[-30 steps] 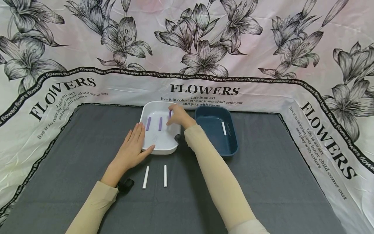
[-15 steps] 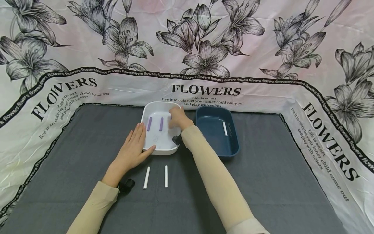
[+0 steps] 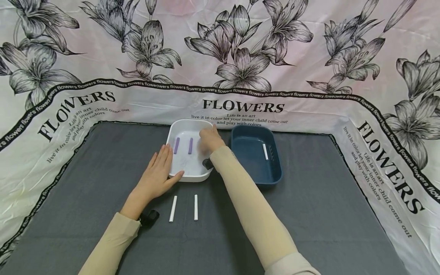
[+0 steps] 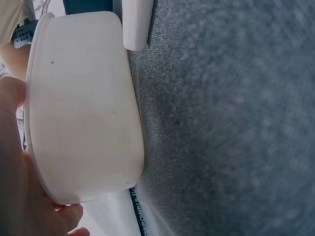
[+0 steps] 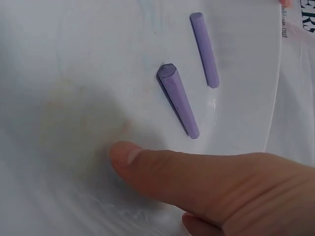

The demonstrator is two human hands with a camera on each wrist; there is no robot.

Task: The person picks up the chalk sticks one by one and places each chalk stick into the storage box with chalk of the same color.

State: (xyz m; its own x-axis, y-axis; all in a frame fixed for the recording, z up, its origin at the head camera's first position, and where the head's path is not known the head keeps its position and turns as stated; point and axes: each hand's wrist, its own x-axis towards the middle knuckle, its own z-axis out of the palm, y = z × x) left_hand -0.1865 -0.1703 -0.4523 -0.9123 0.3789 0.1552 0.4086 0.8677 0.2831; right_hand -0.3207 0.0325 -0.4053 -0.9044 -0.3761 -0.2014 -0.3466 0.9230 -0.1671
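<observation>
A white tray [image 3: 187, 122] sits on grey cloth and holds two purple sticks [image 3: 177, 145] [image 3: 190, 145] side by side. My right hand [image 3: 209, 139] is lowered into the tray's right half, just right of them. In the right wrist view both purple sticks [image 5: 178, 101] [image 5: 204, 49] lie on the tray floor, and my thumb [image 5: 147, 162] is straight with nothing against it. A third purple stick is not visible. My left hand [image 3: 158, 172] lies flat against the tray's front-left corner. The left wrist view shows the tray wall [image 4: 83, 103] beside my palm [image 4: 19, 196].
A dark blue tray [image 3: 256, 128] stands right of the white one, with one white stick [image 3: 265, 151] inside. Two white sticks [image 3: 173, 209] [image 3: 196, 207] lie on the grey cloth [image 3: 309, 214] in front of the white tray. A flower-printed sheet borders the cloth.
A second ago my right hand held a purple stick above the tray's far right. It has since dropped lower into the tray and the stick is out of sight. My left hand stayed put.
</observation>
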